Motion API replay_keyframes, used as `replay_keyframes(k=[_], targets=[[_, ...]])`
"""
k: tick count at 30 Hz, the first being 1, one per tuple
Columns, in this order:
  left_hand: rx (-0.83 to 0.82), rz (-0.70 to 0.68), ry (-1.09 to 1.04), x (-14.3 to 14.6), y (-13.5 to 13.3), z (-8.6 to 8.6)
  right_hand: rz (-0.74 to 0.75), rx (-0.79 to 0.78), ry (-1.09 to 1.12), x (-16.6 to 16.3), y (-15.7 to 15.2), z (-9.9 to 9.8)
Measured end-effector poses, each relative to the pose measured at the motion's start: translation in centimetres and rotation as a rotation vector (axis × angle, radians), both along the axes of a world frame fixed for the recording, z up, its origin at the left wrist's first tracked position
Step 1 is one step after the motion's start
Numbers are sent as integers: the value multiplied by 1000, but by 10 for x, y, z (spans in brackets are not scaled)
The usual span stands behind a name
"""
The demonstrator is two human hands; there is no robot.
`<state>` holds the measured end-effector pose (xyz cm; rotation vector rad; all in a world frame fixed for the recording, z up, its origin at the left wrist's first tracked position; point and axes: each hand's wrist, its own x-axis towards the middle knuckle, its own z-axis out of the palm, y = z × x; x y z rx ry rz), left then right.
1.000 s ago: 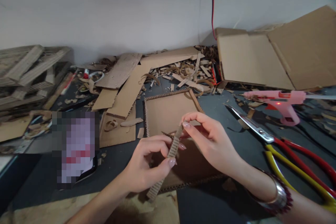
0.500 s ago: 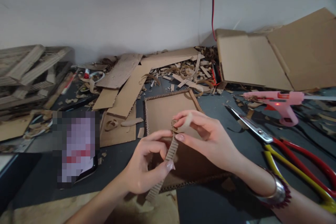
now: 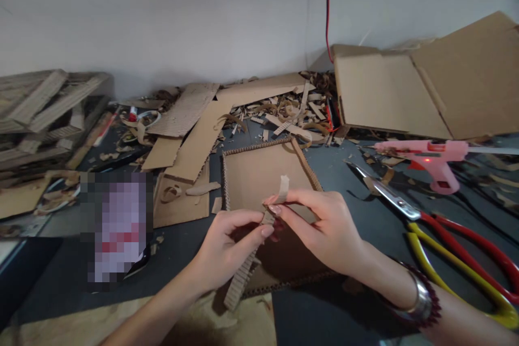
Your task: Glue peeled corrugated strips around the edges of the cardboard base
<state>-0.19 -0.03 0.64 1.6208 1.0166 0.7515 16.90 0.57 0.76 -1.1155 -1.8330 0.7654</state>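
Between thumb and forefinger, my left hand [image 3: 223, 254] pinches a narrow corrugated cardboard strip [image 3: 240, 284], its ridged lower end hanging down to the left. My right hand [image 3: 326, 227] is closed at the strip's upper end, fingertips close to those of my left hand. A pale flap of paper [image 3: 284, 187] sticks up above the right fingers; whether it is joined to the strip is hidden. Under both hands lies a shallow cardboard tray [image 3: 263, 165] edged with ridged strips, its near part in shadow.
To the right lie large scissors [image 3: 413, 215] with red and yellow handles and a pink glue gun [image 3: 436, 157], its light lit. An unfolded cardboard box [image 3: 389, 92] stands behind. Scraps [image 3: 292, 113] cover the back. At left are a blurred-out object [image 3: 121, 221] and stacked cardboard pieces [image 3: 48, 108].
My left fingers have shifted up along the strip, and my right hand has come slightly lower, its fingers bunched tighter. The pale flap now stands upright above them.
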Motion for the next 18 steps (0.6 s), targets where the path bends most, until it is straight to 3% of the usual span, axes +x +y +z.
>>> replay_keyframes(k=[5,10,15,18], targets=[[46,-13,-72,1,1,2,-17,-147,169,0,2,5],[-7,-17,-109,2,2,3,-142,-140,271,4,6,7],[-78,-7,-92,1,0,0,-446,25,315,18,15,12],[-144,27,-96,1,0,-3,-629,149,143,22,19,11]])
